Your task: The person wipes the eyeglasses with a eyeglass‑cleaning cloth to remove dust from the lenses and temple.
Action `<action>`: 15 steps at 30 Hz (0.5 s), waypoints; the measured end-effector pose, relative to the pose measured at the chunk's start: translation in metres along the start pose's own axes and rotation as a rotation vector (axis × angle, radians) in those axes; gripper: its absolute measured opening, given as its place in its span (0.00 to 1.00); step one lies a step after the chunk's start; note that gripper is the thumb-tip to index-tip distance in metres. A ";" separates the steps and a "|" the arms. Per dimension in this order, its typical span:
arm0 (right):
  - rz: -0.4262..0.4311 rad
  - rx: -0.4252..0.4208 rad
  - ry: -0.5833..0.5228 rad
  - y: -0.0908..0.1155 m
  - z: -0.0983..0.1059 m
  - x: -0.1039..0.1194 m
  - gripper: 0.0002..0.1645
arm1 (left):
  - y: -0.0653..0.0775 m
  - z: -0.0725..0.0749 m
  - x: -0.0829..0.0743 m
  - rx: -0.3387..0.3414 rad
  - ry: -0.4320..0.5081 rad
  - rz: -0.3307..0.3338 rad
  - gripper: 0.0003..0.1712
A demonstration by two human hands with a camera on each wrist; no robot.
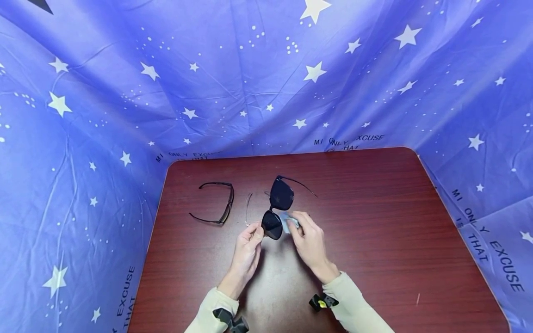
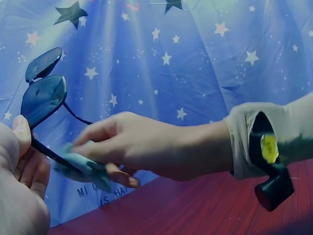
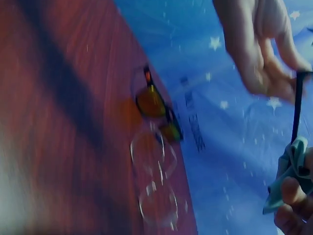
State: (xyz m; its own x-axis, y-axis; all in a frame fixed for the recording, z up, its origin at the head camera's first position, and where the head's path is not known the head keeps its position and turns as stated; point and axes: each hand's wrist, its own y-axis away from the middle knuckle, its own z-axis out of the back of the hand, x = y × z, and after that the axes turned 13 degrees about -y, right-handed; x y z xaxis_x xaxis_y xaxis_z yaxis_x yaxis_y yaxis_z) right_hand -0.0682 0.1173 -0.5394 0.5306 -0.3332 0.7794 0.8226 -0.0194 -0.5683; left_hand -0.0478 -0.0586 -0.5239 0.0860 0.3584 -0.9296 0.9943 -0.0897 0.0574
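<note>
Above the table, my left hand (image 1: 246, 252) pinches a pair of black sunglasses (image 1: 282, 194) by the frame corner beside one lens. The dark lenses are tilted, and one temple sticks out to the far right. My right hand (image 1: 311, 241) grips a crumpled light blue-green cloth (image 1: 289, 223) just right of the nearer lens. In the left wrist view the cloth (image 2: 88, 169) is wrapped about the temple near my left fingers. The right wrist view shows the black temple (image 3: 297, 107) running from my left hand down into the cloth.
Black-framed glasses (image 1: 226, 214) with amber-tinted lenses lie on the left of the red-brown table (image 1: 374, 208), temples unfolded. Between them and the sunglasses are thin clear-lensed glasses (image 1: 247, 208), partly hidden. A blue star-printed curtain (image 1: 250, 92) surrounds the table's back and sides.
</note>
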 end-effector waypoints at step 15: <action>0.017 0.027 0.083 0.004 0.006 -0.005 0.12 | 0.002 0.005 -0.001 0.013 0.022 0.005 0.13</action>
State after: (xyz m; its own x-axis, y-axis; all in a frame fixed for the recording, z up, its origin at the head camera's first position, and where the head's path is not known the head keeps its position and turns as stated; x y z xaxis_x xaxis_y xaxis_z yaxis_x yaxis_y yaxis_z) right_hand -0.0666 0.1243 -0.5436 0.5268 -0.4104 0.7443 0.8193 0.0121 -0.5733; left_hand -0.0458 -0.0634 -0.5250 0.0921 0.3781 -0.9212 0.9930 -0.1036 0.0567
